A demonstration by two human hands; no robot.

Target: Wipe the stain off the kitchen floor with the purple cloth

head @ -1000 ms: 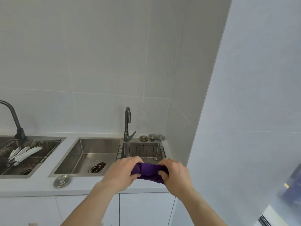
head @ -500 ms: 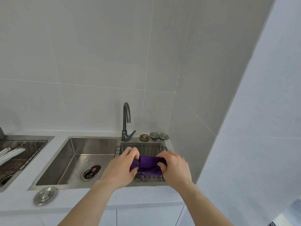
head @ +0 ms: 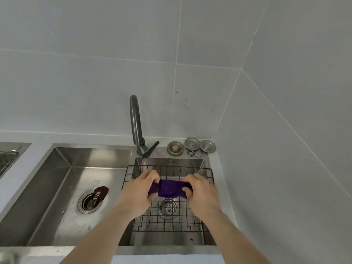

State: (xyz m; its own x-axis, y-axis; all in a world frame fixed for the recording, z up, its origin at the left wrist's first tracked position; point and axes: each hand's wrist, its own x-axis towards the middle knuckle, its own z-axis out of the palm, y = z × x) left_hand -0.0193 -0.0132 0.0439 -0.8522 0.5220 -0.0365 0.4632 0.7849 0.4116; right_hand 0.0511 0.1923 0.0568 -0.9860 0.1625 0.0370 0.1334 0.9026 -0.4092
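The purple cloth [head: 170,189] is bunched into a short roll, held in the air over the small right basin of the steel sink [head: 167,161]. My left hand [head: 137,193] grips its left end and my right hand [head: 203,194] grips its right end, both fists closed around the fabric. A black wire rack [head: 165,221] lies in that basin under the cloth, with the round drain strainer [head: 167,207] showing below it. The kitchen floor and the stain are out of view.
A dark curved faucet [head: 137,128] stands behind the small basin. Several metal drain plugs [head: 191,146] lie on the counter at the back right. The large left basin [head: 62,189] has a drain with a dark brown object [head: 101,191] beside it. Tiled walls close off the back and right.
I have come closer to the sink and look down more. Both hands, still gripping the cloth, have moved forward from over the counter edge to over the small basin.
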